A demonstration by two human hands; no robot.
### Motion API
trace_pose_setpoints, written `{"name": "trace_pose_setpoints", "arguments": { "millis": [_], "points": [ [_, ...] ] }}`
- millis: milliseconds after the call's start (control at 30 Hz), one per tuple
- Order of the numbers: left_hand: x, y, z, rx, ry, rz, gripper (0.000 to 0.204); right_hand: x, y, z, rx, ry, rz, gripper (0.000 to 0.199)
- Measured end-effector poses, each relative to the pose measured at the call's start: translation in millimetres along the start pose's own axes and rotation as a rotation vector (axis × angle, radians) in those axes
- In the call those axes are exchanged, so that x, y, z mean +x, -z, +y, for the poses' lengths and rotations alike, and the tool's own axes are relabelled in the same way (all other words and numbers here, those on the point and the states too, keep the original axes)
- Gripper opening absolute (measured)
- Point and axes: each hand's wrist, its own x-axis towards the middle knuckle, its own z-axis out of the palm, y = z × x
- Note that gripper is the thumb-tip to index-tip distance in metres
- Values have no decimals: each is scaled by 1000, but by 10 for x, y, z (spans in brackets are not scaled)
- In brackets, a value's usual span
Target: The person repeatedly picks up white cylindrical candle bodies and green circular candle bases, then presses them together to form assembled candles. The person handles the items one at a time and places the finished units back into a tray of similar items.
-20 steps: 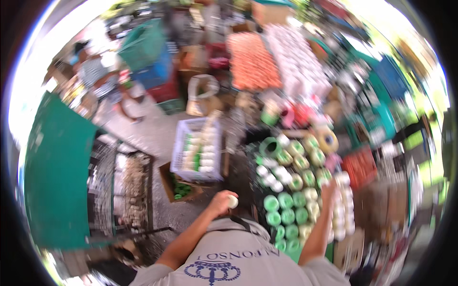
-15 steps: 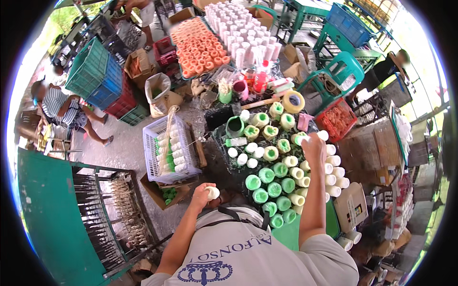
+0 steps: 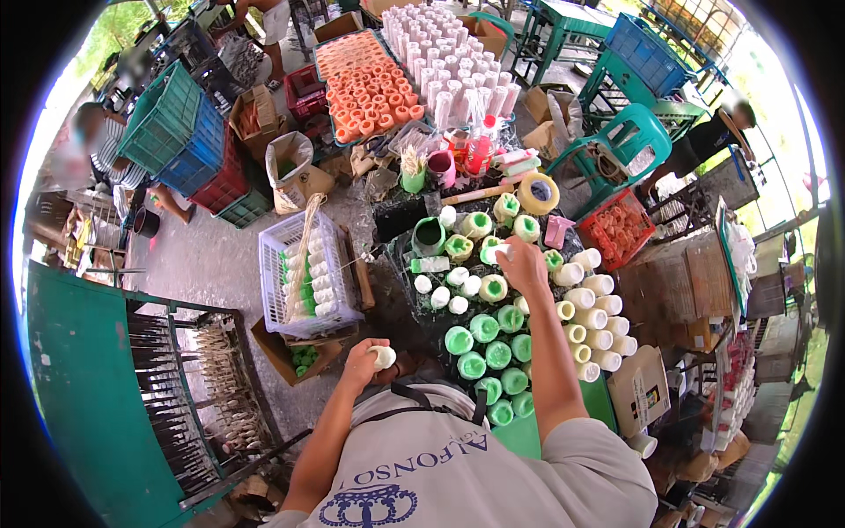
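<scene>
My left hand (image 3: 363,362) is held close to my chest, closed on a small white cylinder (image 3: 384,356). My right hand (image 3: 525,267) reaches out over the dark work table (image 3: 396,220) and grips a white cylinder (image 3: 498,253) among several green and white cylinders (image 3: 489,330). A row of cream cylinders (image 3: 595,308) stands to the right of that arm. My grey shirt fills the bottom of the view.
A white crate (image 3: 304,275) with green and white pieces stands left of the table. Trays of orange cups (image 3: 365,84) and white tubes (image 3: 444,53) lie beyond. Green and blue crates (image 3: 176,132), a green chair (image 3: 625,145), a red basket (image 3: 620,227), a green rack (image 3: 79,387); people sit around.
The view has tilted and settled over the table. My right hand moved up from the table's right side onto a white cylinder near the middle. My left hand still holds its white piece.
</scene>
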Motion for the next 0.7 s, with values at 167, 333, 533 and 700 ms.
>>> {"name": "trace_pose_setpoints", "arguments": {
  "millis": [167, 333, 533, 700],
  "points": [
    [-155, 184, -83, -98, 64, 85, 35, 179, 244, 38, -1, -58, 226, 40],
    [-67, 142, -62, -93, 61, 103, 36, 783, -32, 315, -171, -46, 158, 38],
    [-65, 58, -54, -130, -15, 83, 36, 1200, -478, 508, -288, -104, 13, 45],
    [-14, 150, -490, -137, -91, 122, 34, 1357, -911, 717, -362, -82, 11, 45]
  ]
}}
